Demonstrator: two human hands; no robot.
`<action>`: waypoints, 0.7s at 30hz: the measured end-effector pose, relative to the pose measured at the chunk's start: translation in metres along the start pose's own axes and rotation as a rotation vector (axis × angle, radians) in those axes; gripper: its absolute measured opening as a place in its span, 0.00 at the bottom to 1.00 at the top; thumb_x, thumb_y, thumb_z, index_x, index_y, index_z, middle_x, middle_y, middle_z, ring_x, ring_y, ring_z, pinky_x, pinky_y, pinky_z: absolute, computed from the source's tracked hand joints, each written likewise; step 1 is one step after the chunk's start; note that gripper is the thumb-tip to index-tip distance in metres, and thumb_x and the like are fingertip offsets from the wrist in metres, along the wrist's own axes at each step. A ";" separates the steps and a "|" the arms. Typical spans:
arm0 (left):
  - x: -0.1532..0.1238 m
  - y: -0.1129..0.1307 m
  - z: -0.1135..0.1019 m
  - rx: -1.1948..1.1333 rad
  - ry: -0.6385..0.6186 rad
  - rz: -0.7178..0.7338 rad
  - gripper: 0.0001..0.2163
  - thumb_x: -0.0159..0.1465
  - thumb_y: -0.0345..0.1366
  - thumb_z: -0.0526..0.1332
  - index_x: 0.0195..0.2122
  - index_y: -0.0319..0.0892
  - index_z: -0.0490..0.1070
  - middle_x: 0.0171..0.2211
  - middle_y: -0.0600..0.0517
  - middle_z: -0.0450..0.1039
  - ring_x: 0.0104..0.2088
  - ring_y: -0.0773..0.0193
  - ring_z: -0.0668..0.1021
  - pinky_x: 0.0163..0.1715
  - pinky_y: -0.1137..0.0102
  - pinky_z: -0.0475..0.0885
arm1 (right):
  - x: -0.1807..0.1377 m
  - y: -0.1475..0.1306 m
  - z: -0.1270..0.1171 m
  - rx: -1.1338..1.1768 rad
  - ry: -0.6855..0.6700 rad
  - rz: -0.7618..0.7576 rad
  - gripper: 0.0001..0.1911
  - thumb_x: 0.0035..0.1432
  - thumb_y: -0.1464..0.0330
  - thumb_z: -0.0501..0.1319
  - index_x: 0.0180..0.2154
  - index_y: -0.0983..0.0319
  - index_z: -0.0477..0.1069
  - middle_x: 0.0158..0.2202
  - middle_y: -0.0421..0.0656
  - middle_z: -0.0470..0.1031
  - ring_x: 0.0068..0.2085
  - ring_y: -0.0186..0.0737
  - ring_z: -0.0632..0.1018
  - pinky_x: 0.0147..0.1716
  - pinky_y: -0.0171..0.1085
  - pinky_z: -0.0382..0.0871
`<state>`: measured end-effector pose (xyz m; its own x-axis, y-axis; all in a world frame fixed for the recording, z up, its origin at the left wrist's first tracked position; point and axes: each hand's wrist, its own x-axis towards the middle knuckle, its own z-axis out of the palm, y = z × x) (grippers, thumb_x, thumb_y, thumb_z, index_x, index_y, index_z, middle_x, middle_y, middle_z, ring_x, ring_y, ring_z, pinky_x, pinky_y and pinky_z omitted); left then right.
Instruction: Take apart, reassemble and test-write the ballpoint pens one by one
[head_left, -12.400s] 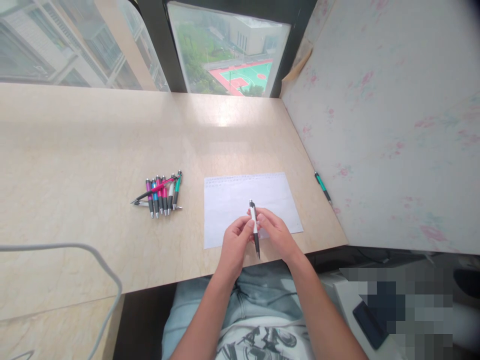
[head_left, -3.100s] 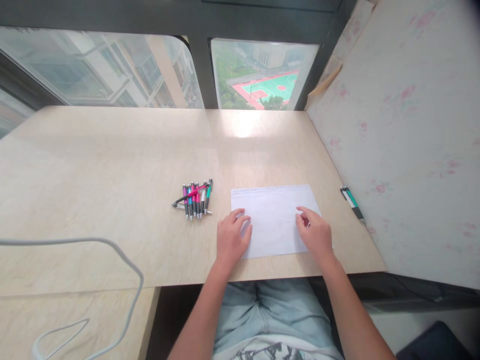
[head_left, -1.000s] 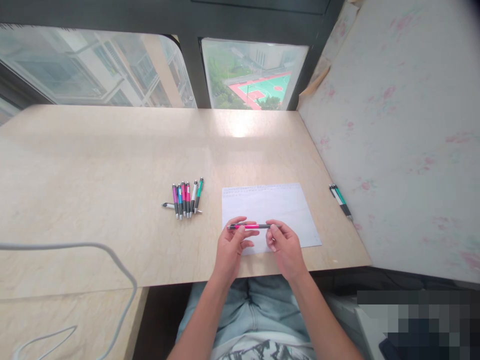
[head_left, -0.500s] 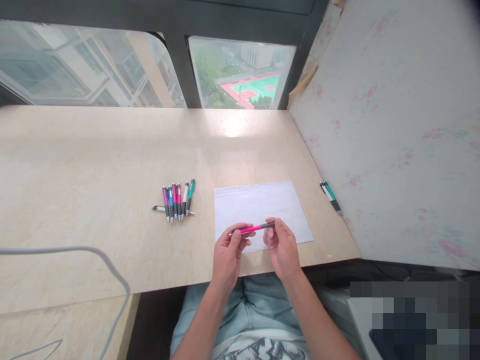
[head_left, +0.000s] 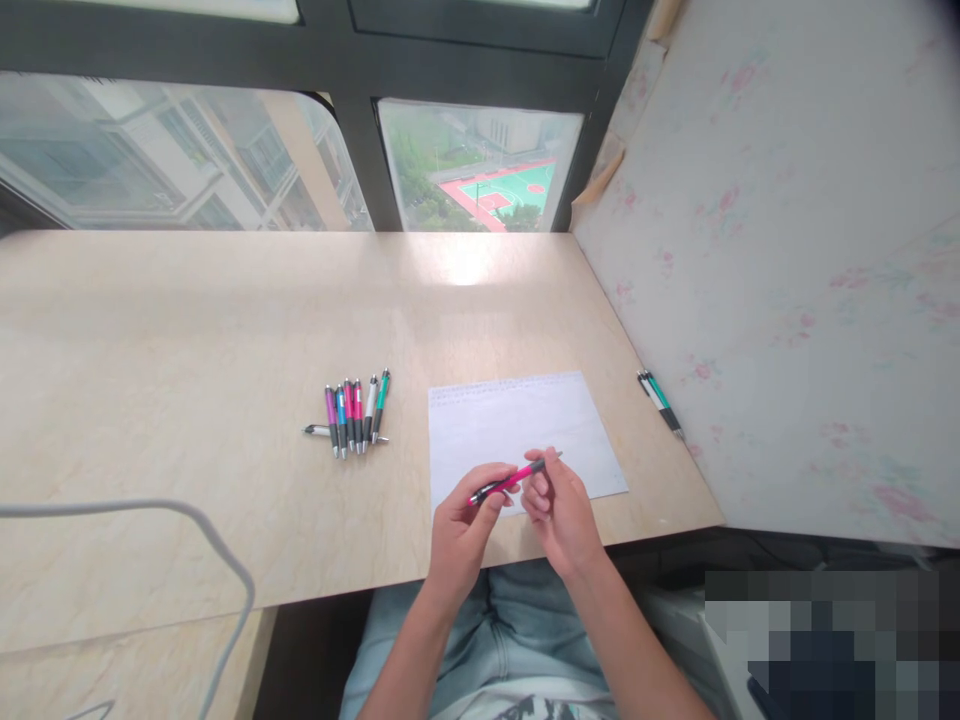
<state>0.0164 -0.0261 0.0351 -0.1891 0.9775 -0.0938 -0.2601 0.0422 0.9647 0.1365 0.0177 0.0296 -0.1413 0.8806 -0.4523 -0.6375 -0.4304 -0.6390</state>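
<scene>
In the head view, the person is holding a pink pen (head_left: pixel 514 478) in both hands just above the near edge of the counter (head_left: pixel 187 340), over the lower part of a white sheet of paper (head_left: pixel 525 415). The left hand (head_left: pixel 459 535) is closing its fingers (head_left: pixel 491 490) narrowly on the dark grip end, while the right hand (head_left: pixel 561 512) is pinching the barrel further up. The grey back end is sticking out past the right hand's fingers (head_left: pixel 537 482). Gripped at two points like this, the pen is lying slanted, low at the left and rising to the right, and both its ends are staying steady and within reach.

The sheet is lying flat and square to the person, right under the hands, with faint lines of writing along its far edge. To its left, a row of pens (head_left: pixel 352 412) is lying side by side, apparently across another pen, well apart from the hands. Two pens (head_left: pixel 660 402) are resting against the flowered wall panel (head_left: pixel 787 250) at the right, kept apart from that row. A grey cable (head_left: pixel 225 570) is looping over the counter's left end.
</scene>
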 end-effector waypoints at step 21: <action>0.006 -0.012 0.022 -0.234 0.251 -0.164 0.12 0.59 0.46 0.66 0.35 0.42 0.79 0.26 0.51 0.75 0.26 0.66 0.72 0.29 0.71 0.68 | -0.012 0.008 0.016 -0.006 -0.020 -0.091 0.14 0.58 0.57 0.65 0.33 0.63 0.73 0.19 0.34 0.62 0.21 0.25 0.59 0.20 0.27 0.54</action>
<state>0.0387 -0.0158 0.0282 -0.3453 0.8795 -0.3275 -0.5102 0.1169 0.8521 0.1205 0.0066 0.0400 -0.0978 0.9199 -0.3799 -0.6436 -0.3496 -0.6809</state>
